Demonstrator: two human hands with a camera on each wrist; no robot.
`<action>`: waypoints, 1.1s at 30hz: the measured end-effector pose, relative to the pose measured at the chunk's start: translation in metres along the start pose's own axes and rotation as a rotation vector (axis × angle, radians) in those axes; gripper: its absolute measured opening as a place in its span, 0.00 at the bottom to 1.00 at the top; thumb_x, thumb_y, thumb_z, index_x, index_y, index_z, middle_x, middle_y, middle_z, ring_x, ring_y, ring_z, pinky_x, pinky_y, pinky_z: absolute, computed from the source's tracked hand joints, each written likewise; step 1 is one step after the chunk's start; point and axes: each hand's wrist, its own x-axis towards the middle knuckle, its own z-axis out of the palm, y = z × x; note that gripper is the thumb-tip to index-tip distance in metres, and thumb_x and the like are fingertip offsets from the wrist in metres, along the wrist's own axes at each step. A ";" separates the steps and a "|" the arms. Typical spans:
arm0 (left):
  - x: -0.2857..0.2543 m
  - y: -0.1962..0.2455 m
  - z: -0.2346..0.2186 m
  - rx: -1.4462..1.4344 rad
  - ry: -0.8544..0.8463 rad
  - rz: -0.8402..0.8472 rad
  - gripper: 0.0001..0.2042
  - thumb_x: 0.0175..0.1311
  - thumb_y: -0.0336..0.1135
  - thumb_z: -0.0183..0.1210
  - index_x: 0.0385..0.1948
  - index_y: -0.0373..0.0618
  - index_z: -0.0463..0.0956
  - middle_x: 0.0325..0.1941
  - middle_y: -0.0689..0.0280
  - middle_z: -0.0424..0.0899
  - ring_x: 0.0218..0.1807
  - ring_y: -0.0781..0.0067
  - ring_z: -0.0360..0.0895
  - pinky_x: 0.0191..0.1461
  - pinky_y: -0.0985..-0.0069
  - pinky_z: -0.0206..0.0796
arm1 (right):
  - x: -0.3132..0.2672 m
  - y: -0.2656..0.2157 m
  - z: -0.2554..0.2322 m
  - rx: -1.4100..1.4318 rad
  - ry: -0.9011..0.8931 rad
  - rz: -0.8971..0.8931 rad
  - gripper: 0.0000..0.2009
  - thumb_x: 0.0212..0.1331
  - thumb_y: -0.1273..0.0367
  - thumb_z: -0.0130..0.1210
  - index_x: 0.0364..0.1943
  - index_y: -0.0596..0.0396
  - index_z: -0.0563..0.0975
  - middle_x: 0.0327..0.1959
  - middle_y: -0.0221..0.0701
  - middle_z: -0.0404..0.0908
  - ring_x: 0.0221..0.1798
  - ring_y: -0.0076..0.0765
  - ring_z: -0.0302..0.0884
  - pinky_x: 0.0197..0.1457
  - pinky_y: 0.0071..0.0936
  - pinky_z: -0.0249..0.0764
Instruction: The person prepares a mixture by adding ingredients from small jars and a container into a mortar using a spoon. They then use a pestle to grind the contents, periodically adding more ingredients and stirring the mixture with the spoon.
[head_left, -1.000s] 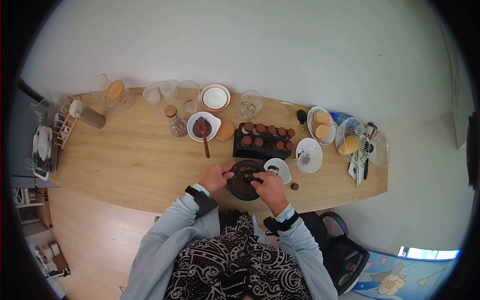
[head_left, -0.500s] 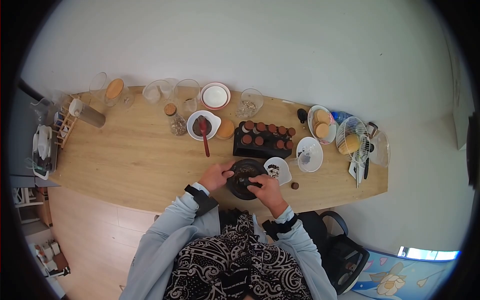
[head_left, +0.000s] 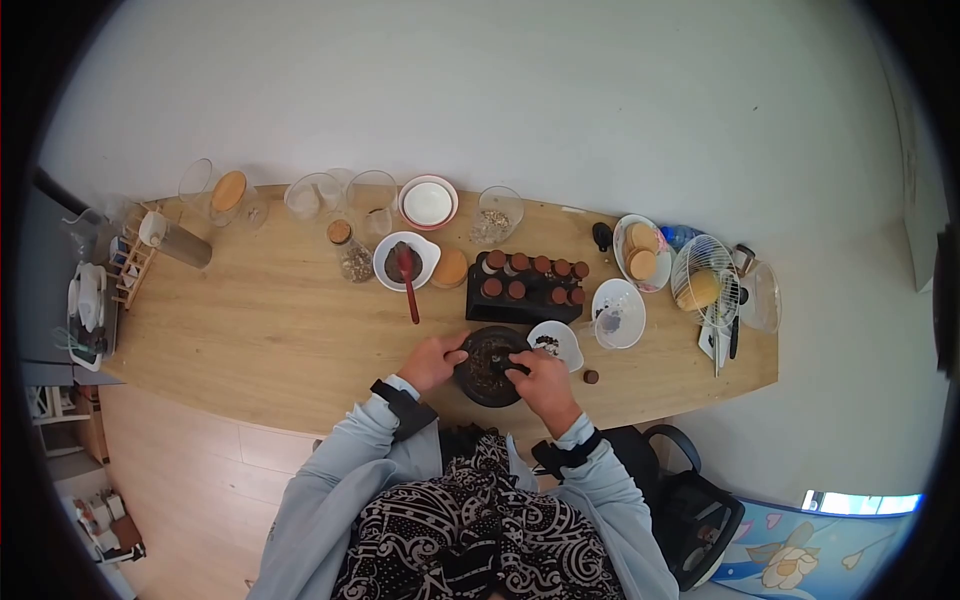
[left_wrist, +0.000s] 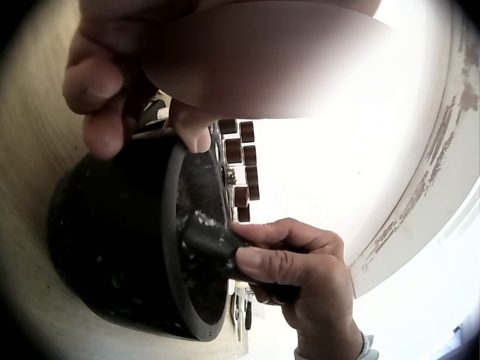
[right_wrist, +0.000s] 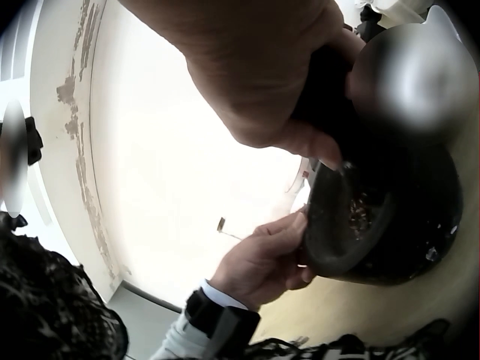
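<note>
A black stone mortar [head_left: 468,391] stands near the table's front edge with brown crushed bits inside. My left hand [head_left: 432,363] holds it by the left side of the rim. In the left wrist view the thumb [left_wrist: 196,137] lies over the rim and the fingers rest against the outer wall. My right hand [head_left: 548,385] grips the black pestle [left_wrist: 210,241], whose lower end is down in the mortar, tilted toward that hand. Right beside the mortar is a white spouted bowl [head_left: 568,343] with dark and pale pieces.
Behind the mortar stands a black rack [head_left: 525,310] of brown-capped jars. A white bowl [head_left: 425,270] with a red spatula [head_left: 411,295] lies back left. A small brown cap [head_left: 591,377] and another white bowl [head_left: 628,325] are at right. Glass jars line the wall.
The right hand and pestle have shifted a little about inside the mortar. The left hand keeps its hold on the rim. The head view has tilted slightly.
</note>
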 end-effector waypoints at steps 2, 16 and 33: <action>0.000 -0.001 0.001 -0.014 0.002 -0.014 0.21 0.60 0.35 0.58 0.57 0.44 0.72 0.44 0.46 0.80 0.47 0.46 0.77 0.51 0.65 0.67 | 0.000 -0.009 0.011 0.076 0.126 -0.049 0.11 0.42 0.66 0.64 0.32 0.52 0.84 0.29 0.39 0.80 0.33 0.49 0.79 0.38 0.40 0.75; -0.003 0.006 -0.001 -0.016 0.004 -0.017 0.21 0.61 0.34 0.58 0.57 0.47 0.72 0.40 0.45 0.80 0.43 0.46 0.79 0.47 0.65 0.69 | -0.002 -0.002 0.001 0.067 -0.036 -0.088 0.12 0.44 0.65 0.64 0.34 0.50 0.83 0.31 0.38 0.80 0.33 0.49 0.79 0.38 0.43 0.74; -0.004 0.015 -0.005 -0.013 -0.008 -0.030 0.21 0.60 0.32 0.57 0.57 0.45 0.72 0.41 0.45 0.80 0.44 0.45 0.78 0.49 0.66 0.68 | 0.007 -0.009 0.008 0.009 0.107 -0.050 0.12 0.42 0.67 0.65 0.33 0.54 0.84 0.27 0.39 0.80 0.28 0.46 0.78 0.34 0.38 0.74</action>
